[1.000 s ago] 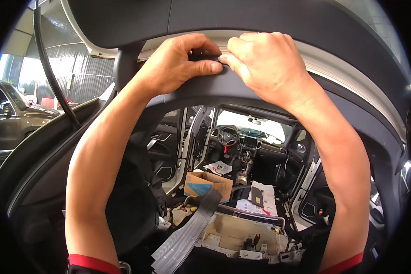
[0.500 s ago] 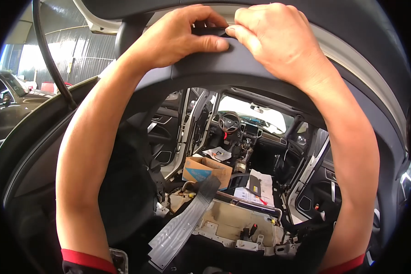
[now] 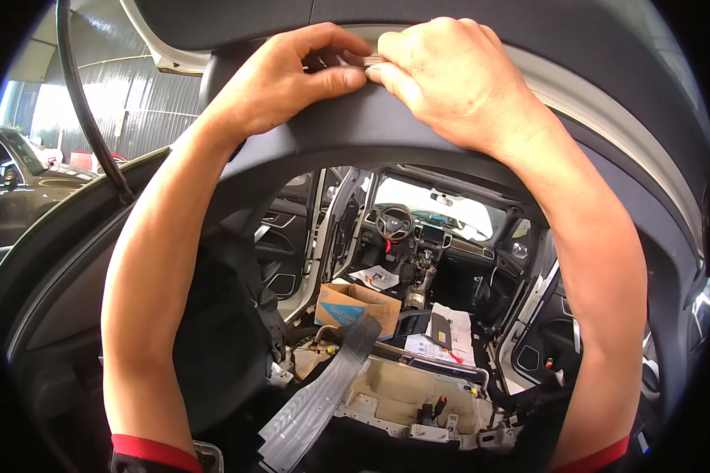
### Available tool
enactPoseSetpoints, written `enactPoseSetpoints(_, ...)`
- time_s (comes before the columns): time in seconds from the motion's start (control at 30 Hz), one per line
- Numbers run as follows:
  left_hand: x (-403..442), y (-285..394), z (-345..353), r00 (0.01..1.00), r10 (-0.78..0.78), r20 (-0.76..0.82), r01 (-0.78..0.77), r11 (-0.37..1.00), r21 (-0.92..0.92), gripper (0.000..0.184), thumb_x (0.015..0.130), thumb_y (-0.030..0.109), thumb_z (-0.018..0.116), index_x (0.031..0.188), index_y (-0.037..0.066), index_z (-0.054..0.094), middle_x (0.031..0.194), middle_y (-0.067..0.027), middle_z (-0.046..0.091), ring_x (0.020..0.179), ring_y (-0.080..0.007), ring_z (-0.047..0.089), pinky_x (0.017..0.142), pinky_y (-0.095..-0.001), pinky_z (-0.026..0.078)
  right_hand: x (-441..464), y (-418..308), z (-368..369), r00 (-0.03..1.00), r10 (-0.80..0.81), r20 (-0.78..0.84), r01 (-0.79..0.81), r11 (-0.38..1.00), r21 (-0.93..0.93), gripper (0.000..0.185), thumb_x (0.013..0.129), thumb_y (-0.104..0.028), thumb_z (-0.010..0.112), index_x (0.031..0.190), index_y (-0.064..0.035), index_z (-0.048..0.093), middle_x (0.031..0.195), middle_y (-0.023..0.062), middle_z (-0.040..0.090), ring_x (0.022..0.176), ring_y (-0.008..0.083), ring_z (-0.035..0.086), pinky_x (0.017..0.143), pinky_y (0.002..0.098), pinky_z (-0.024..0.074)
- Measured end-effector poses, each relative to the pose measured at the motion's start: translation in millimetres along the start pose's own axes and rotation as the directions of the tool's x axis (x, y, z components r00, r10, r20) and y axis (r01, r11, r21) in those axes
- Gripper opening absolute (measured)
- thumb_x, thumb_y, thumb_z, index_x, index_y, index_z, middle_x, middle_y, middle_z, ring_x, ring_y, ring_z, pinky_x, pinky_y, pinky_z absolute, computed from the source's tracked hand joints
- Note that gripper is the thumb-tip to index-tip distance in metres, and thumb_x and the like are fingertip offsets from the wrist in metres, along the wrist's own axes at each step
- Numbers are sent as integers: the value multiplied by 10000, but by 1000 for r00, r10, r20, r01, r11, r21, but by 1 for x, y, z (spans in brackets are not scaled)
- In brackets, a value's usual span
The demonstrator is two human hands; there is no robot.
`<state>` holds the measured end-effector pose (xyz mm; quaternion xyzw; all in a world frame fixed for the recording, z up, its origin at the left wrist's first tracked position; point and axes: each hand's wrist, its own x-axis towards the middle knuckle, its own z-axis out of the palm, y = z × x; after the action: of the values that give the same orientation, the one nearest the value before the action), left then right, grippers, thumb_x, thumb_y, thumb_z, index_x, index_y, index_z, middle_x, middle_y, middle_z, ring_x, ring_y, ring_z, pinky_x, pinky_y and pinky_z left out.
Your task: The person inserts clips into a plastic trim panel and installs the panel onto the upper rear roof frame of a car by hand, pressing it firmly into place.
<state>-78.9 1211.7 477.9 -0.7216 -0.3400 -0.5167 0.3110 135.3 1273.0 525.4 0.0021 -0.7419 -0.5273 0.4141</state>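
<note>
Both hands are raised to the upper edge of a dark grey trim panel [image 3: 323, 130], which arches over a car's rear opening. My left hand [image 3: 284, 83] is curled, its thumb along the panel's top edge and its other fingers bent in behind. Close beside it, my right hand [image 3: 454, 83] is closed in a pinch at the same edge. A narrow pale strip shows between the fingertips. What the fingers hold there is mostly hidden.
Below lies a stripped car interior with a cardboard box [image 3: 357, 306], a long grey metal-looking panel [image 3: 312, 410], papers [image 3: 459, 335] and a bare metal floor section [image 3: 414, 394]. A steering wheel [image 3: 394, 223] is farther forward. A dark strut [image 3: 83, 94] rises at left; another car [image 3: 39, 181] stands outside.
Both hands have shifted slightly left along the panel edge, still close together. The view has tilted a little, and the pale strip between the fingertips now shows.
</note>
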Motion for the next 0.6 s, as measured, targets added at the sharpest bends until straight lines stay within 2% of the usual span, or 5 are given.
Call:
enactPoseSetpoints(0.13,-3,-7,3,999,20,31,-21,999,31,351,964,280,720,1213,35,678,1143,-37,695,1078,-141,617,998,-315,473,2,-1,-1,1000,18,25,-18,1000,6,268,944,-286,651,866,-48,746,835,175,733,842,369,732,787,465,592)
enactPoseSetpoints(0.2,-10,-6,10,960,264,-95,-204,889,411,342,946,259,738,1195,32,679,1123,-41,698,1073,-141,616,997,-317,469,2,0,-1,999,29,20,-29,999,15,284,952,-291,635,852,-47,741,834,183,730,850,371,729,789,468,590)
enactPoseSetpoints(0.37,-5,-6,9,994,81,-68,-76,994,76,287,944,210,720,1159,23,686,1005,-68,691,1006,-170,638,932,-334,479,4,4,-2,1000,10,28,-12,999,50,295,962,-304,614,890,-48,740,840,191,728,857,385,722,797,483,583)
enactPoseSetpoints(0.5,-2,-12,23,838,469,-280,-310,830,463,137,894,179,733,944,51,724,879,-129,685,843,-345,671,748,-391,547,3,6,1,999,-14,39,8,990,142,283,960,-303,624,919,-48,738,847,190,732,858,392,721,802,491,579)
enactPoseSetpoints(0.6,-3,-12,19,839,478,-260,-312,814,491,167,928,194,715,999,45,738,910,-101,714,837,-269,696,758,-357,550,4,2,9,996,-71,-55,78,987,138,253,948,-279,645,903,-47,737,850,196,732,863,385,725,794,489,580)
